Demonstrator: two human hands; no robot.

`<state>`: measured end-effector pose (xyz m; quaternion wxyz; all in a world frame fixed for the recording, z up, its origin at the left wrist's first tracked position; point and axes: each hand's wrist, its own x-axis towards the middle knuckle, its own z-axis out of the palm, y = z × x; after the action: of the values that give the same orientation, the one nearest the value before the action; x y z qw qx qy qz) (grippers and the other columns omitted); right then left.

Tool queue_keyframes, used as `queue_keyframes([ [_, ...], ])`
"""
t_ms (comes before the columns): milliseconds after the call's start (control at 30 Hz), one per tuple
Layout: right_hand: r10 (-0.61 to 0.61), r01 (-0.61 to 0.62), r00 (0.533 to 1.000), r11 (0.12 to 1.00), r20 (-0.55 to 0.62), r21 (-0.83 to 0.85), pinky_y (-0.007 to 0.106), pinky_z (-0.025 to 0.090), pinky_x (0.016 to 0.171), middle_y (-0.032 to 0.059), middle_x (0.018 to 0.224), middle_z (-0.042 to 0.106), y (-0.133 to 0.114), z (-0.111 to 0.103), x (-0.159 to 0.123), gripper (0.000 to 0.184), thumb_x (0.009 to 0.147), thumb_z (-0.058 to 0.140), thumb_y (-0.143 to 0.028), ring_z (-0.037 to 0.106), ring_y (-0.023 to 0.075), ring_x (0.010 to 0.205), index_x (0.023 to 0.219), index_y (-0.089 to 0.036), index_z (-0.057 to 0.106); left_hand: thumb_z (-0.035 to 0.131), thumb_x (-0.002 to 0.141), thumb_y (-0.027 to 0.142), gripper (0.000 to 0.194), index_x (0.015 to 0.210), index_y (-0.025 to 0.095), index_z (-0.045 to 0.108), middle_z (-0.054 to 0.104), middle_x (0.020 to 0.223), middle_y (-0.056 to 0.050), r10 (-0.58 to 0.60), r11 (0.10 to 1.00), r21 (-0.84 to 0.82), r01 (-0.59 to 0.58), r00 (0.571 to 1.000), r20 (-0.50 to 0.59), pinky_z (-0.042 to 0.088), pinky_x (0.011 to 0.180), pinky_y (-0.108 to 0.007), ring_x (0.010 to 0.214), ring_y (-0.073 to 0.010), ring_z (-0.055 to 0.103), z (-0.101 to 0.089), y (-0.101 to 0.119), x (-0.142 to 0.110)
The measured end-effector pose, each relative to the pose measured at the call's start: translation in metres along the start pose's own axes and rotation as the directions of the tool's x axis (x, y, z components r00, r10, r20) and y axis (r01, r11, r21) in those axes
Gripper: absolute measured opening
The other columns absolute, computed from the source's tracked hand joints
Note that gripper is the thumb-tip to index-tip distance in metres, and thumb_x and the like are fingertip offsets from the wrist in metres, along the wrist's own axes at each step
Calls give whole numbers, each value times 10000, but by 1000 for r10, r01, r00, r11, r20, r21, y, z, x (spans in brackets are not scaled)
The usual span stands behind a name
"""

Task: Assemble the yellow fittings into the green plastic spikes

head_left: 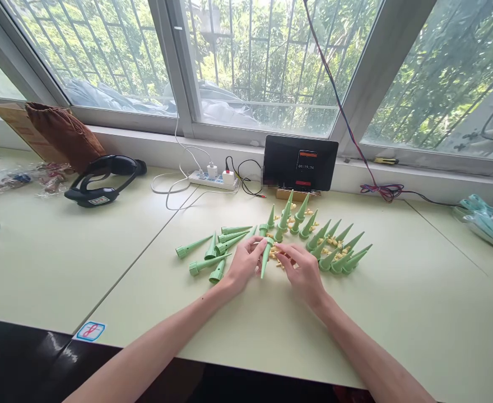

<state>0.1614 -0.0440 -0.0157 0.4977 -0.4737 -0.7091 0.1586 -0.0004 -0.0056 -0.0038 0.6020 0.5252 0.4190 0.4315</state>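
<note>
My left hand (246,261) pinches a green plastic watering spike (265,258) by its capped end, with the point angled down toward me. My right hand (304,273) is closed beside the cap, thumb and index fingertips pressed round a small yellow valve piece (275,246), mostly hidden by the fingers. Several loose green spikes (202,264) lie or lean to the left of my hands. Beyond and to the right, more green spikes (301,210) stand tip up on their caps. Small yellow valve pieces (338,252) are scattered among them.
A tablet (300,163) showing a timer stands by the window, near a power strip (213,180) with cables. A black headset (103,179) and brown drawstring bag (64,134) sit at left. Plastic-wrapped items (488,221) lie at the right edge. Seams cross the pale table (418,313).
</note>
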Motion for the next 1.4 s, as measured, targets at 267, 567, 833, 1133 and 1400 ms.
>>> queue_keyframes([
  [267,13,-13,1000,1000,-16,5,289,531,612,53,863,703,-1,0,1,221,981,535,-278,634,162,687,1062,-220,732,606,851,578,417,921,167,593,570,596,23,-13,1000,5,13,999,35,361,385,-211,409,-88,463,-1,-1,0],
  [567,-15,15,1000,1000,-23,-4,288,524,619,46,825,693,-1,0,1,218,987,522,-277,627,160,664,1020,-220,730,569,871,583,411,877,172,572,570,591,23,0,1000,19,-2,998,69,342,389,-215,392,-86,454,0,-2,-1],
  [833,4,-4,999,1000,-42,1,293,530,623,58,828,705,-3,-1,2,202,979,537,-277,637,172,679,982,-202,725,582,873,560,394,951,174,586,588,626,10,52,995,81,-57,997,61,385,398,-222,437,-106,506,1,1,-3],
  [1133,59,-58,997,998,-50,20,309,544,639,65,847,728,-4,-1,3,209,970,547,-327,662,192,703,918,-204,707,598,877,539,386,1035,192,542,502,572,67,159,982,94,-166,984,79,370,371,-209,387,-86,458,0,-3,-5],
  [1400,214,-216,976,968,31,130,258,438,479,17,639,626,-5,-1,2,246,948,553,-374,531,140,495,839,-180,658,599,887,507,355,1042,195,534,500,625,68,208,969,115,-219,973,100,368,379,-199,400,-76,482,-1,-6,-5],
])
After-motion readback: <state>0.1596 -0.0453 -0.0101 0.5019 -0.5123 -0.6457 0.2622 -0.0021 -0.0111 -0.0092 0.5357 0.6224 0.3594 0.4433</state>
